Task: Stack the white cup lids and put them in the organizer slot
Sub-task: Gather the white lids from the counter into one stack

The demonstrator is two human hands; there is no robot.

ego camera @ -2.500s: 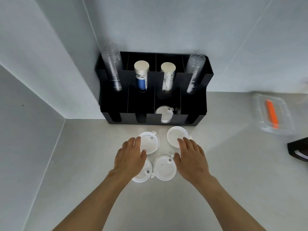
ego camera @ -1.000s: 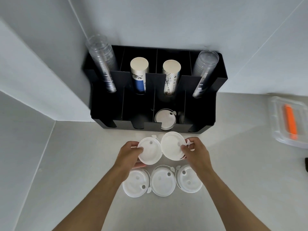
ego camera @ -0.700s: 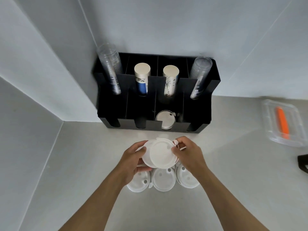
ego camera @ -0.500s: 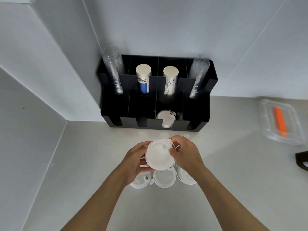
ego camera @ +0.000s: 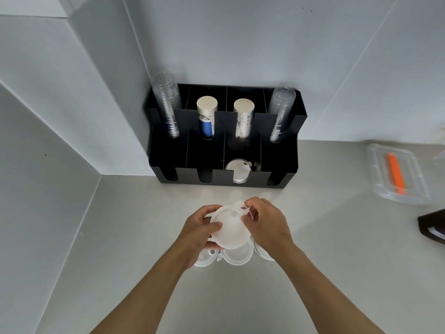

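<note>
Both hands hold a small stack of white cup lids (ego camera: 230, 231) above the counter. My left hand (ego camera: 197, 227) grips its left edge with the thumb on top. My right hand (ego camera: 267, 225) pinches the right edge near the lid tabs. Three more white lids lie on the counter beneath, partly hidden: a left lid (ego camera: 204, 260), a middle lid (ego camera: 238, 257) and a right lid (ego camera: 261, 254). The black organizer (ego camera: 279, 174) stands against the wall beyond. Its third front slot holds a white lid (ego camera: 237, 171).
The organizer's rear slots hold two stacks of clear cups (ego camera: 168, 104) and two stacks of paper cups (ego camera: 206, 116). A clear plastic box (ego camera: 397, 174) with an orange item sits at right. A dark object (ego camera: 433, 226) lies at the right edge. A wall corner juts at left.
The two lids, held apart one second ago, have come together into one stack between my hands. The hands have closed in and now sit lower, over the three lids on the counter.
</note>
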